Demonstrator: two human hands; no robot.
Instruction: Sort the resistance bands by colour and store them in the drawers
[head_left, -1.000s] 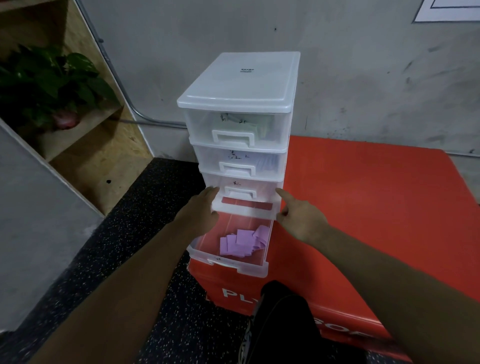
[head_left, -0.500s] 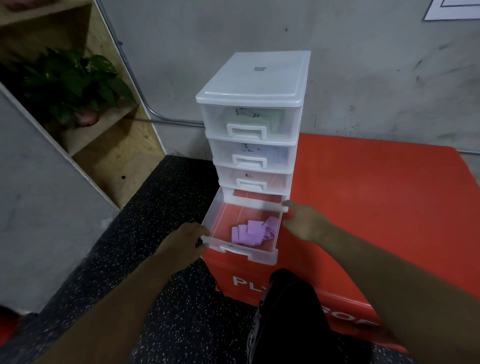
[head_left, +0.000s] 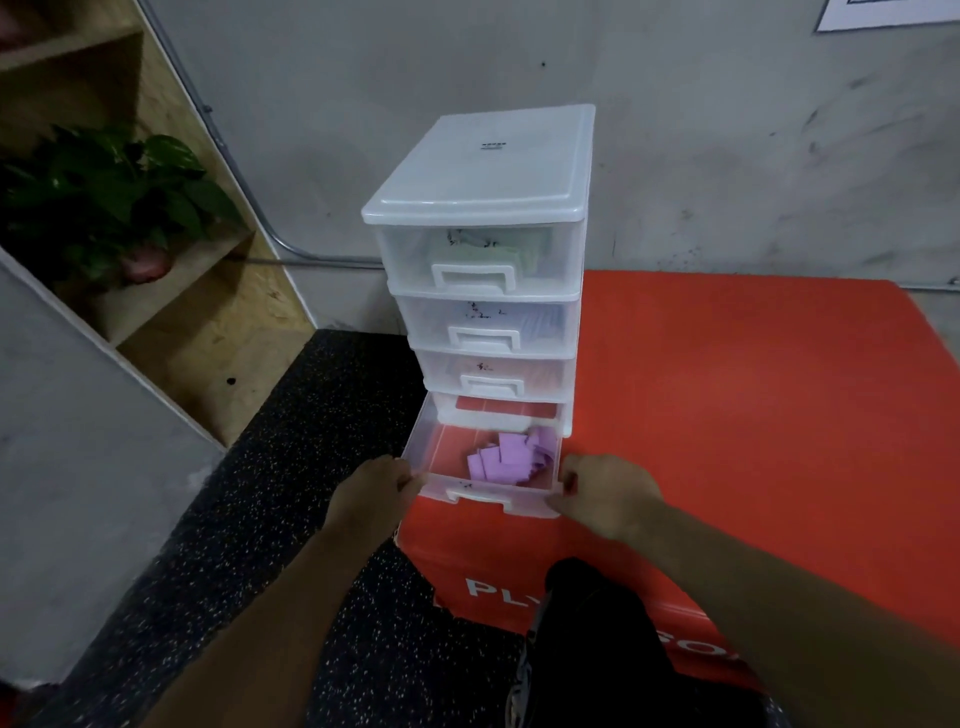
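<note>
Moved since half a second ago: my right hand (head_left: 605, 493) has come from the drawer's right side, up by the cabinet, to its near right corner. My left hand (head_left: 371, 491) stays at the near left corner.

1. Drawer unit (head_left: 483, 171): white translucent plastic, four drawers, standing upright on the left edge of the red box (head_left: 727, 389), close to the grey wall (head_left: 727, 156). The top three drawers are closed.
2. Bottom drawer (head_left: 498, 493): pulled out towards me, with the box's red showing through its clear floor.
3. Purple bands (head_left: 511, 457): a loose heap of flat folded pieces lying in the right half of the bottom drawer.
4. Left hand: fingers curled round the drawer's near left corner, gripping it.
5. Right hand: thumb over the rim and fingers on the front face at the near right corner, gripping it.
6. Top drawer (head_left: 478, 254): pale green pieces show through the front. What lies in the second and third drawers is too blurred to tell.
7. Surroundings: black speckled floor (head_left: 260, 519) to the left of the box, and a wooden shelf (head_left: 208, 322) at far left holding a green plant (head_left: 104, 197). My dark-clothed knee (head_left: 587, 623) is near, in front of the box.
</note>
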